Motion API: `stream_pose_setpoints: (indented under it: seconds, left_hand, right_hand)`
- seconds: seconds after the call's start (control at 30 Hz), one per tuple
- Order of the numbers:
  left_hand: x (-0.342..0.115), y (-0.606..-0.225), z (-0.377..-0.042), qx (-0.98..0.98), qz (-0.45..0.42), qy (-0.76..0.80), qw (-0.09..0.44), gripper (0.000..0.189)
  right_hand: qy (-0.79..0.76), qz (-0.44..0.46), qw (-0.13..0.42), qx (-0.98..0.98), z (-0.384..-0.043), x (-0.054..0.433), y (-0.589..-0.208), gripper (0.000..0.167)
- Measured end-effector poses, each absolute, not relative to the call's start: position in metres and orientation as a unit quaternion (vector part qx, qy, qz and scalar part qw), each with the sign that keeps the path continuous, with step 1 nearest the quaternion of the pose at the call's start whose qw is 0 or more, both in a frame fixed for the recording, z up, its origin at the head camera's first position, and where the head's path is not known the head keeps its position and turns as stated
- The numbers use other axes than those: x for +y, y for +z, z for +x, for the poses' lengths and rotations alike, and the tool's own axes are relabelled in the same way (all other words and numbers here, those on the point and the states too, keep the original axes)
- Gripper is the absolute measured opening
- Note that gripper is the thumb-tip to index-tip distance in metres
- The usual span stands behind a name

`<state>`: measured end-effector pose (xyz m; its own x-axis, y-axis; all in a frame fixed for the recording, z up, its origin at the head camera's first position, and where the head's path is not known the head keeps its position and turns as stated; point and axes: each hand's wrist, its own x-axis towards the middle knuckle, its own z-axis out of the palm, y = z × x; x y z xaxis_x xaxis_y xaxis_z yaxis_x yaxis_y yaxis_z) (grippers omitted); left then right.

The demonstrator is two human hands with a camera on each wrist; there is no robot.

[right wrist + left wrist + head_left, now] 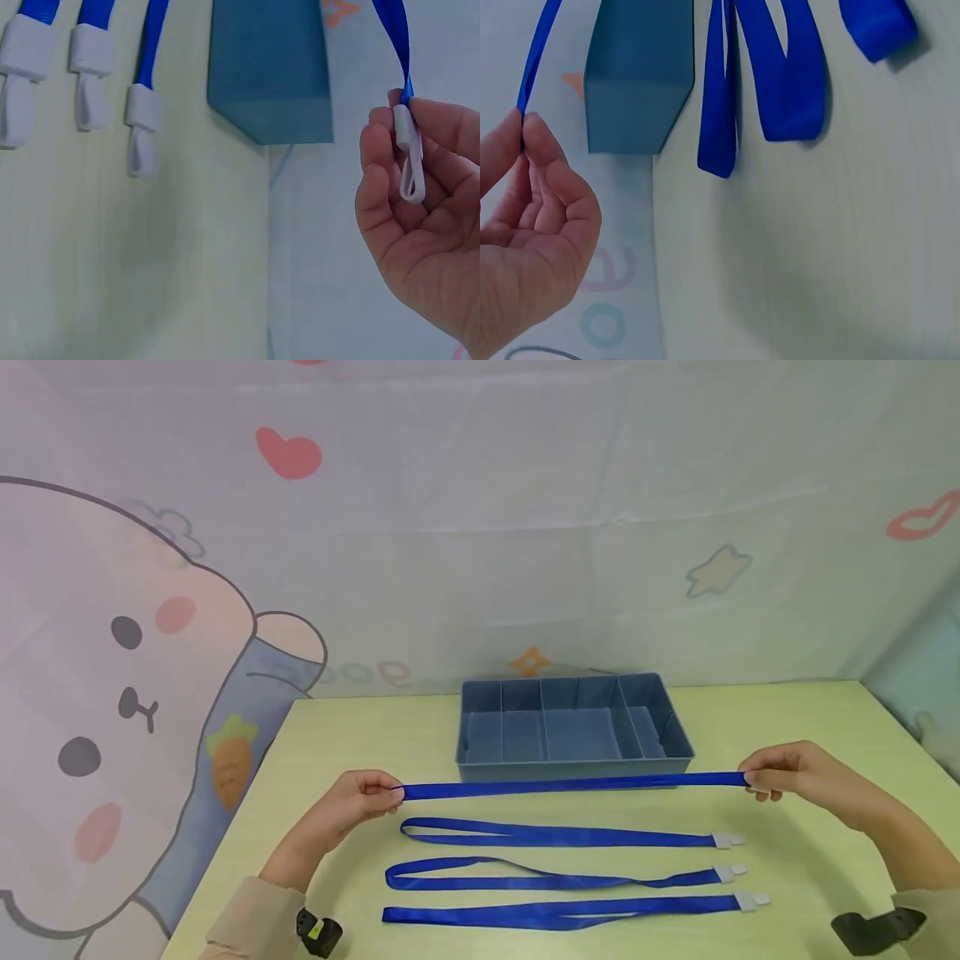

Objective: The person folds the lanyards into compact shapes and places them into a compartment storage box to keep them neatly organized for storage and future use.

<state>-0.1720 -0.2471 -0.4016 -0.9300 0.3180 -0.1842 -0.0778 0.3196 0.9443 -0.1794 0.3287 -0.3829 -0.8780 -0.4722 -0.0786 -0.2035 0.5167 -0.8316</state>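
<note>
A blue lanyard [573,786] stretches straight between two hands: the left hand [367,795] pinches one end, the right hand [787,770] the other, at its white plastic clip [405,129]. It spans the front of a grey-blue divided tray [525,771] (four compartments, the third from left widest). Three more blue lanyards [525,884] lie side by side on the pale tabletop [360,727], clips rightward.

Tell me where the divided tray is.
In the head view, the divided tray sits right of centre, near the far edge of the table, behind the held blue lanyard.
</note>
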Motion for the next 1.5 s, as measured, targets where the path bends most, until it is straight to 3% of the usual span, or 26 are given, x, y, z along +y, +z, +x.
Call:
stream_pose_setpoints:
  seconds: [0.23,0.47,1.0,1.5]
  left_hand:
    - [-0.234,-0.387,-0.164,0.754,0.036,0.630,0.182,0.017]
    - [-0.221,-0.368,-0.158,0.677,-0.024,0.714,0.175,0.005]
    - [-0.196,-0.344,-0.148,0.617,-0.051,0.767,0.172,0.007]
    - [-0.172,-0.333,-0.145,0.627,-0.017,0.759,0.176,0.020]
  right_hand:
    - [-0.435,-0.148,0.121,0.880,-0.179,0.332,-0.365,0.028]
    - [-0.442,-0.107,0.085,0.886,-0.177,0.336,-0.353,0.018]
    - [-0.594,-0.098,0.111,0.790,-0.171,0.332,-0.334,0.031]
    - [-0.507,-0.123,0.070,0.850,-0.167,0.304,-0.316,0.020]
